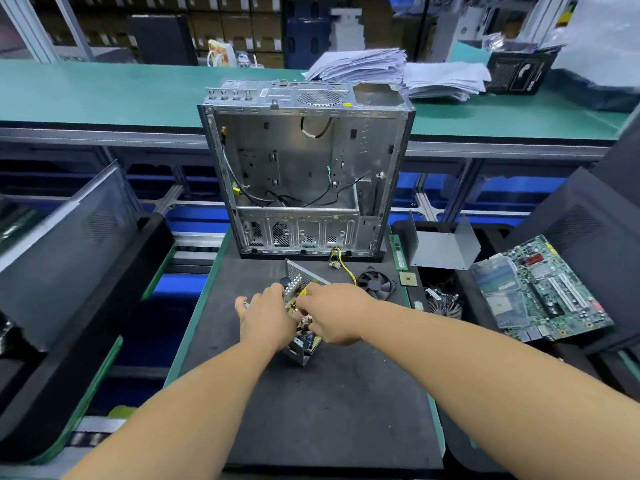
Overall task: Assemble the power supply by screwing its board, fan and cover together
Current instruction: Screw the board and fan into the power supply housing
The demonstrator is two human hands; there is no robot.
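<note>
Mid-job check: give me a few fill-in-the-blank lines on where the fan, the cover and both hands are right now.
1. Both the left hand and the right hand are on the ____.
2. The black fan lies loose on the mat, on the ____ hand's side.
3. The bent metal cover stands beside the green ____, not on the supply.
4. The computer case behind the hands stands with its side ____.

Missing words: power supply; right; motherboard; open

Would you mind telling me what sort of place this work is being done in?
Probably a computer assembly or repair line: an opened desktop case stands on the dark work mat, a motherboard and loose fan lie nearby, and stacked cartons fill the background.
</note>
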